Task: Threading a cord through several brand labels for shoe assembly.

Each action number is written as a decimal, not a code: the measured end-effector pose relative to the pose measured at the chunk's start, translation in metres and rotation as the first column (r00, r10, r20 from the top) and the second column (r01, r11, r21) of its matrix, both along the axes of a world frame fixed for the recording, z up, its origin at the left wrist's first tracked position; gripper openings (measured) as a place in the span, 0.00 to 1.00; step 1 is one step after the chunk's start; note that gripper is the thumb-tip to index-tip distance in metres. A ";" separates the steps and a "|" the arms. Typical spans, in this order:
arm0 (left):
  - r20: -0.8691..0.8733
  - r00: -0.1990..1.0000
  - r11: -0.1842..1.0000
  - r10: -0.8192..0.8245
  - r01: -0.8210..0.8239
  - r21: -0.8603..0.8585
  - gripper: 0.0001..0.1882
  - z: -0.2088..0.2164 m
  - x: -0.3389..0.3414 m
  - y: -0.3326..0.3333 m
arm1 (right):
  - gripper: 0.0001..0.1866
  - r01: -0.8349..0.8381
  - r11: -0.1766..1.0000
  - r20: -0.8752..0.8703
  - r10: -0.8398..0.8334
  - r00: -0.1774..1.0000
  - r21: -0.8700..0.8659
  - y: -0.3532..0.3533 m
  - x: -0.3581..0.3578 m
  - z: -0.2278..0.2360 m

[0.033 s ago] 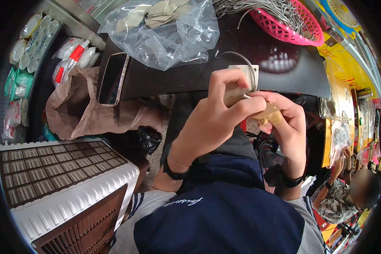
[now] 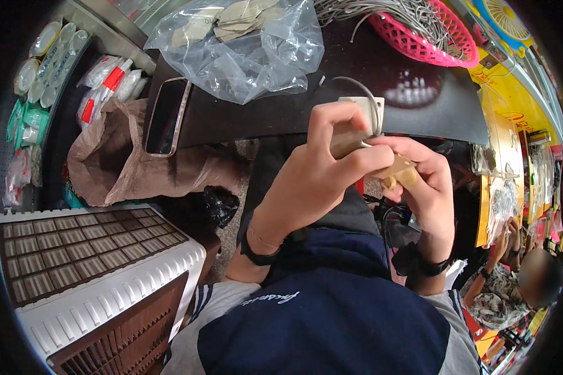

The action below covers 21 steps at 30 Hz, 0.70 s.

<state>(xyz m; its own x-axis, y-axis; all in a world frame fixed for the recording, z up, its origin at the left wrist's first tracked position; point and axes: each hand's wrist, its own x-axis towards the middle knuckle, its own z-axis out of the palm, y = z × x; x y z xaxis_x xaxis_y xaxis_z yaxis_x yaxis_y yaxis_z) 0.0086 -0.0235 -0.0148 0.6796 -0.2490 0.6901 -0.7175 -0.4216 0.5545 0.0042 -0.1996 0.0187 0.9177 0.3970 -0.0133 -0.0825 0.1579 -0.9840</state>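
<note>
My left hand (image 2: 325, 156) is closed on a small stack of beige cards (image 2: 351, 140), its index finger curled over their front. The cards look like hang tags, with holes at the upper corner. A thin grey cord (image 2: 370, 99) arches over that corner and runs down to the fingertips. There my right hand (image 2: 428, 181) pinches in from the right, its index finger against the cord near my left thumb. Yellowish wrapping (image 2: 408, 175) covers the tip of my right thumb. Fingers hide the cord's lower end and whether it passes through a hole.
A clear plastic bag (image 2: 256, 65) of similar cards lies on the dark table (image 2: 350, 59). A pink basket (image 2: 460, 53) of grey cords stands at the far right. A phone (image 2: 169, 119) rests at the left edge. An air cooler (image 2: 106, 269) is at lower left; another person (image 2: 497, 297) sits at right.
The cards and cord have shifted very slightly to the right. My right fingers have moved a little; my left hand keeps its grip.
</note>
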 end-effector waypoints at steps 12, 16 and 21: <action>-0.180 0.957 0.972 -0.230 0.216 -0.092 0.22 -0.001 -0.001 0.000 | 0.17 -0.220 0.838 -0.318 0.413 0.853 0.499 -0.024 0.016 -0.026; -0.280 0.933 0.973 -0.226 0.229 -0.022 0.21 0.004 -0.003 0.001 | 0.15 -0.301 0.845 -0.326 0.464 0.824 0.442 -0.032 0.024 -0.038; -0.354 0.905 0.965 -0.238 0.263 0.023 0.22 0.004 -0.003 0.003 | 0.11 -0.317 0.872 -0.310 0.439 0.843 0.372 -0.030 0.027 -0.041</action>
